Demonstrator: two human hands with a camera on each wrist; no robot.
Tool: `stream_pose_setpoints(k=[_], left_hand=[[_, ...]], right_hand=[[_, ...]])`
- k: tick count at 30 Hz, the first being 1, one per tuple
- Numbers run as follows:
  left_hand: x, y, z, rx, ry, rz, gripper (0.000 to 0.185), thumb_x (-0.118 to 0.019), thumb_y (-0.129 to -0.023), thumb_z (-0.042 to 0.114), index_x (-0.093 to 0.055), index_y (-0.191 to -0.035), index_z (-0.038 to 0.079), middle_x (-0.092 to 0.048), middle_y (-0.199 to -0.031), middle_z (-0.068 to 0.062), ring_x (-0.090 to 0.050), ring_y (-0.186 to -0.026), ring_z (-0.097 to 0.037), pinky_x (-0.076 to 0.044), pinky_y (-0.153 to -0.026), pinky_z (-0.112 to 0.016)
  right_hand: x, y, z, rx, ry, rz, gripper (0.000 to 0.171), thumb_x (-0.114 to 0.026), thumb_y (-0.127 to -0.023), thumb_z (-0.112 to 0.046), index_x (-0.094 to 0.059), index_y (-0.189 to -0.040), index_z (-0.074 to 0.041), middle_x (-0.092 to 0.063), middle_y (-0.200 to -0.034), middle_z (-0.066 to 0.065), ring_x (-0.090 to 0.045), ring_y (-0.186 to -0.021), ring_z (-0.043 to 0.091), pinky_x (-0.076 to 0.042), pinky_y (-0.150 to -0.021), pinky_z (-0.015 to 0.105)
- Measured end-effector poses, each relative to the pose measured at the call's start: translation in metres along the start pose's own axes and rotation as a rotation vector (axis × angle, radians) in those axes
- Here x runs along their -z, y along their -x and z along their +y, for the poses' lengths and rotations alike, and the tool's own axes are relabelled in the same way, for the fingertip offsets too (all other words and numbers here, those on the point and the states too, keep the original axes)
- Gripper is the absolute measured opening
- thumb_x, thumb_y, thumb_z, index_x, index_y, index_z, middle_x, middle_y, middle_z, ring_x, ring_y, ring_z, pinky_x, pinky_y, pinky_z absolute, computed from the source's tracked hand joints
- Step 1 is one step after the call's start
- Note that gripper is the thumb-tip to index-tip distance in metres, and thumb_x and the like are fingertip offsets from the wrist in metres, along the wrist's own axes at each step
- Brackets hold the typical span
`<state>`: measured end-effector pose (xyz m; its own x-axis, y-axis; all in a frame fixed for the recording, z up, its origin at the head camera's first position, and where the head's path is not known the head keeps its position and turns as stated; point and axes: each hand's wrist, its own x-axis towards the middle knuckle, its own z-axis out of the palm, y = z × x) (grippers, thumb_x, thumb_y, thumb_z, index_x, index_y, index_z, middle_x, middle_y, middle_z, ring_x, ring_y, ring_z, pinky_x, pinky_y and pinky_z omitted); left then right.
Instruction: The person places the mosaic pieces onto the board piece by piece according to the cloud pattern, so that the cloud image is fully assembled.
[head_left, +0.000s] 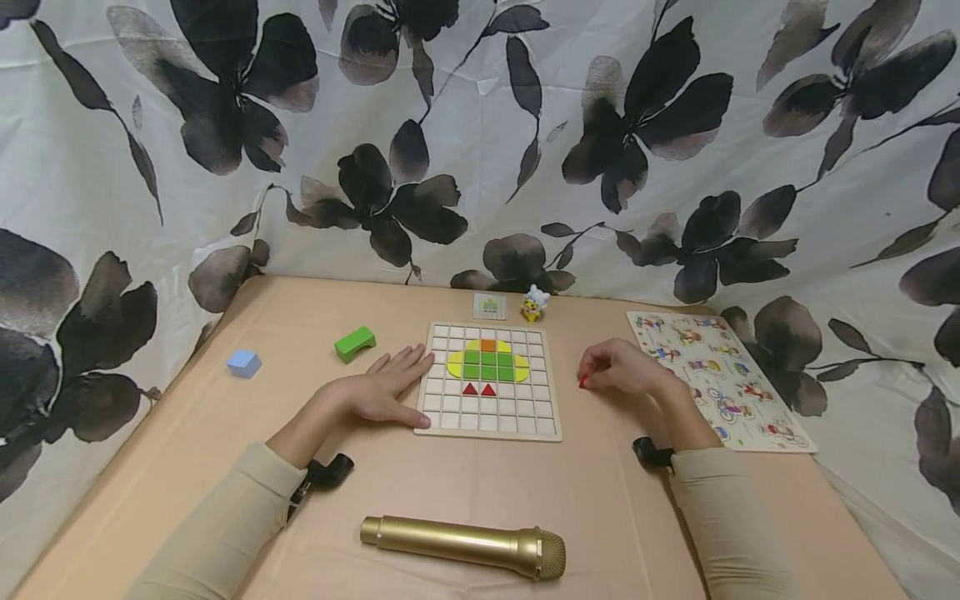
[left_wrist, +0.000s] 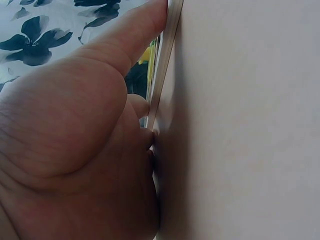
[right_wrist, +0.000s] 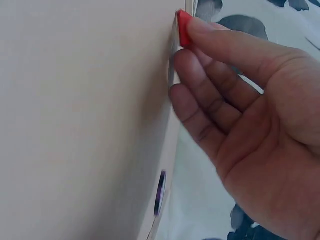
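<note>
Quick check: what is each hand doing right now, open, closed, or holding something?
Left hand: open, flat against the left edge of the wooden grid puzzle board.
Right hand: closed, pinching a small red puzzle piece on the table.

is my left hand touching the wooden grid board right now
Touching. In the left wrist view the left hand lies flat with a fingertip pressed against the edge of the grid board; the head view shows the fingers on its left rim.
</note>
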<state>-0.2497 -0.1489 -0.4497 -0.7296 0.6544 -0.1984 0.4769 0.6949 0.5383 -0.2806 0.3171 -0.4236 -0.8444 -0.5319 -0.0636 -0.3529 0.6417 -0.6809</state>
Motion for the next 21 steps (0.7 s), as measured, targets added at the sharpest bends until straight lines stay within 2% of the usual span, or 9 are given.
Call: stream_pose_setpoints(k=[3, 9, 16, 21], left_hand=[[0.003, 0.003, 0.006, -0.005, 0.001, -0.014, 0.118, -0.07, -0.088, 0.068, -0.005, -0.169, 0.011, 0.01, -0.175, -0.02, 0.011, -0.161, -0.042, 0.009, -0.127, -0.064], [0.005, 0.004, 0.011, 0.042, -0.052, -0.033, 0.115, -0.069, -0.09, 0.065, -0.004, -0.169, 0.012, 0.01, -0.175, -0.016, 0.009, -0.162, -0.038, 0.005, -0.129, -0.061], [0.005, 0.004, 0.012, 0.05, -0.058, -0.026, 0.115, -0.07, -0.09, 0.065, -0.005, -0.169, 0.012, 0.008, -0.176, -0.014, 0.008, -0.163, -0.037, 0.005, -0.129, -0.06], [0.006, 0.003, 0.011, 0.045, -0.057, -0.028, 0.116, -0.07, -0.089, 0.066, -0.005, -0.169, 0.012, 0.009, -0.176, -0.015, 0.009, -0.163, -0.037, 0.005, -0.129, -0.06]], right_hand=[[-0.003, -0.004, -0.007, 0.03, -0.024, 0.046, 0.009, -0.078, -0.088, 0.001, -0.075, -0.093, -0.006, -0.076, -0.087, 0.007, -0.061, -0.078, 0.016, -0.049, -0.07, 0.022], [-0.015, -0.019, -0.035, 0.069, -0.079, 0.124, 0.01, -0.079, -0.088, 0.001, -0.076, -0.094, -0.006, -0.076, -0.091, 0.01, -0.066, -0.081, 0.022, -0.053, -0.073, 0.021], [-0.038, -0.039, -0.069, 0.096, -0.1, 0.103, 0.008, -0.08, -0.089, -0.002, -0.077, -0.095, -0.006, -0.076, -0.091, 0.006, -0.063, -0.081, 0.019, -0.053, -0.073, 0.023], [-0.054, -0.05, -0.078, 0.118, -0.09, 0.058, 0.007, -0.08, -0.089, -0.002, -0.076, -0.094, -0.006, -0.075, -0.089, 0.006, -0.061, -0.081, 0.017, -0.053, -0.073, 0.023]])
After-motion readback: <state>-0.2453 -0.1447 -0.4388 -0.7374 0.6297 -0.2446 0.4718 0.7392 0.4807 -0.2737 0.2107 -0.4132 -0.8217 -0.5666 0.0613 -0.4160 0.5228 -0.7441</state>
